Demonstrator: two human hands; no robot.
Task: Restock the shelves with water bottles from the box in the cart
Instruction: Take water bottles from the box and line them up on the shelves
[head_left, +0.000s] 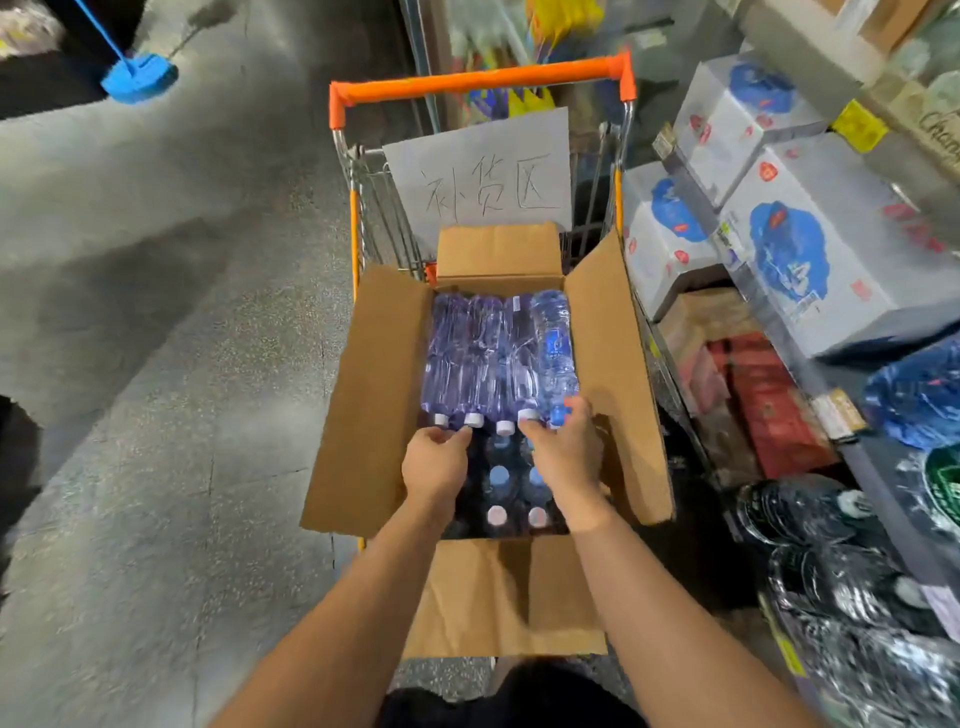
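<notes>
With our left hand (435, 460) and right hand (563, 451) curled round the bottles (488, 353) at their capped ends, slick wrap could slip through our fingers (582, 410).

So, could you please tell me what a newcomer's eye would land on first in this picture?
Probably the open cardboard box in the cart, filled with purple-tinted water bottles lying on their sides, with the left hand and right hand at their caps. Next, the cart's bright orange handle at top centre, above a handwritten paper sign.

Both hands reach into the open box (374, 395): left hand (435, 462) and right hand (566, 447) grip the bottles (493, 353) lying inside.
</notes>
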